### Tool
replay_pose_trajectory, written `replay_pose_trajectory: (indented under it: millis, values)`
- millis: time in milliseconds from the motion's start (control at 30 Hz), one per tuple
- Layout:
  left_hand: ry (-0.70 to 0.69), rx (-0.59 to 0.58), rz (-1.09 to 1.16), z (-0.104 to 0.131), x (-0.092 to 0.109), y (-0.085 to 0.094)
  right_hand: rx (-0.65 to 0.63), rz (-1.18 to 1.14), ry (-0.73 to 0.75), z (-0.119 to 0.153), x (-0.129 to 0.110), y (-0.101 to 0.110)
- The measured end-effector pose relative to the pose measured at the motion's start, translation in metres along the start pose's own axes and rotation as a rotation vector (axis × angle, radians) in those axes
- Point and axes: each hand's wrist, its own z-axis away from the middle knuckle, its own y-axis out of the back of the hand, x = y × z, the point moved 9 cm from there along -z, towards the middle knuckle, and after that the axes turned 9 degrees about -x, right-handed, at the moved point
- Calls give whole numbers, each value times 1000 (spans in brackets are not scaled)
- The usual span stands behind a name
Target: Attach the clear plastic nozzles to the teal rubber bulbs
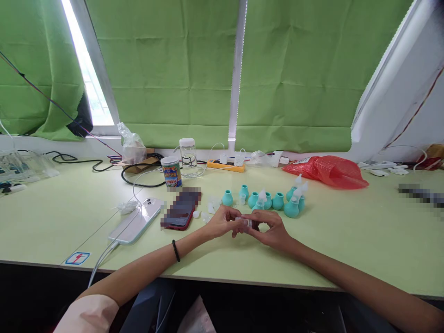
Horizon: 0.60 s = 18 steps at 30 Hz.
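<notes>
Just above the table's middle, my left hand (225,221) and my right hand (268,226) meet around a small clear plastic piece (247,222). Fingers of both hands are closed on it and partly cover it. Behind the hands stand several turquoise bulb-shaped pieces (278,201), some with translucent pointed tips (262,195) in or beside them. A small clear cup-like part (242,199) is among them. Loose translucent pieces (213,204) and a small white cap (196,214) lie to the left of the bulbs.
A red-cased phone (182,210) and a white phone (137,222) with a cable lie at left. Behind them are a labelled tub (171,172), a clear jar (188,158) and an orange power strip (226,165). A red plastic bag (326,171) rests at the back right.
</notes>
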Motion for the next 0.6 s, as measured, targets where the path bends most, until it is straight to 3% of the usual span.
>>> replay_pose_trajectory:
  millis: [167,267,433,500,600]
  values:
    - [-4,19,-121,0,2,0,12,26,-33,0,2,1]
    - [-67,103,-298,3,18,10,73,61,-73,2,6,7]
    - [-162,506,-1061,19,60,39,87,110,-115,4,8,8]
    - [-115,551,-1325,17,58,40,65,119,-116,3,8,6]
    - [-4,512,-1518,9,38,42,36,120,-113,2,8,3]
